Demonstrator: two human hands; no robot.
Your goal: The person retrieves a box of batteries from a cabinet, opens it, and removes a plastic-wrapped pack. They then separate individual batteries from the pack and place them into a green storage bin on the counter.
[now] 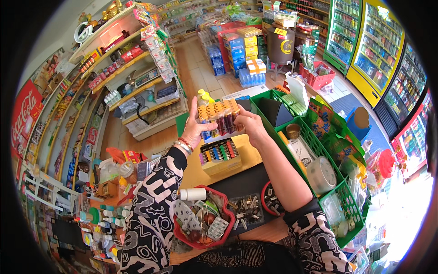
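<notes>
Between my two hands is a clear-wrapped pack of cigarette lighters (220,116) with yellowish tops and blue, purple and red bodies. My left hand (195,127) grips its left side, thumb across the front. On the right side, my right hand (251,125) has its fingers bent against the pack. Directly below, an open carton of lighters (220,159) in several colours sits on a gold-coloured mat (251,147). Yellow-capped bottles (204,97) show partly behind the held pack.
To the right stands a green plastic basket (297,125) holding a tape roll (321,175). Nearer my body are a red tray (229,209) of blister packs, a white bottle (193,194) and a clear tray of small metal pieces (247,209). Crowded shelves (133,65) rise on the left.
</notes>
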